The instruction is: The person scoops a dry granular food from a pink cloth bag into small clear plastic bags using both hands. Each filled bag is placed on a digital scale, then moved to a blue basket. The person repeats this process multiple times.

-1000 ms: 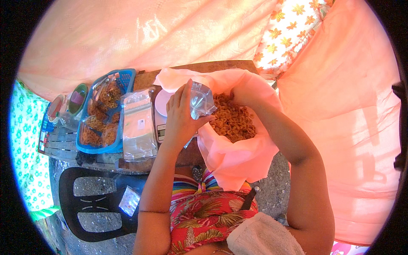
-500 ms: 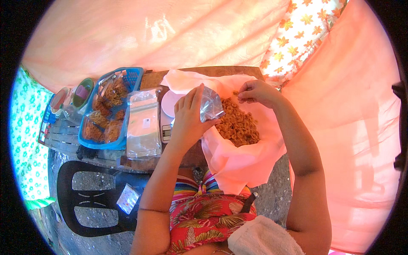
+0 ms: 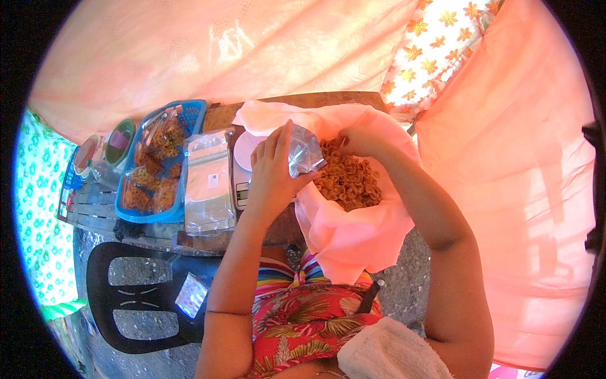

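A clear plastic pouch (image 3: 304, 150) is tilted toward a heap of brown, crinkled snack chips (image 3: 347, 180), its mouth beside them. My left hand (image 3: 273, 164) is closed around the pouch's left side, the thumb underneath near the chips. The chips lie on a pink cloth (image 3: 331, 243) whose edges spread over the tabletop and hang down in front. My right hand (image 3: 358, 143) dips into the far edge of the heap, with curled fingers touching the chips; the fingertips are partly hidden. Just left of my left hand stands a white kitchen scale (image 3: 242, 196), partly covered by that hand.
A stack of flat clear bags (image 3: 210, 189) lies left of the scale. Beyond it, a blue basket (image 3: 151, 216) holds several filled snack bags (image 3: 167, 191). Round tubs (image 3: 118, 140) stand farther left. A black chair (image 3: 101, 303) with a small packet (image 3: 190, 295) is at lower left.
My right hand has moved left and down into the chips, from just above their far right edge. My left hand keeps hold of the pouch. The whole view has shifted slightly.
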Demonstrator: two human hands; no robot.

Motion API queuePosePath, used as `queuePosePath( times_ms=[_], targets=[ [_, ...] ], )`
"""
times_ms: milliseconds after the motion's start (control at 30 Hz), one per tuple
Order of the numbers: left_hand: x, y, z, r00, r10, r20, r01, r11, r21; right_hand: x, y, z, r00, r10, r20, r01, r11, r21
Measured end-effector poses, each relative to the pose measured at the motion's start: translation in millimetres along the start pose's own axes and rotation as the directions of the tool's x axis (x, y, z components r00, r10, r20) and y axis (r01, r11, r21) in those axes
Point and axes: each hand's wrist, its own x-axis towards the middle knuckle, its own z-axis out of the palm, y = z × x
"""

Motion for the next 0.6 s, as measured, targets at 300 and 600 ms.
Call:
queuePosePath(
  times_ms=[300, 600],
  targets=[
    [-3, -5, -4, 1.000, -0.005, -0.001, 0.005, 1.000, -0.006, -11, -38, -42, 0.987, 0.127, 0.096, -0.133, 0.989, 0.060],
    [5, -3, 7, 1.000, -0.019, 0.009, 0.019, 0.999, -0.037, -18, -90, -46, 0.886, -0.455, -0.088, 0.464, 0.872, 0.155]
  ],
)
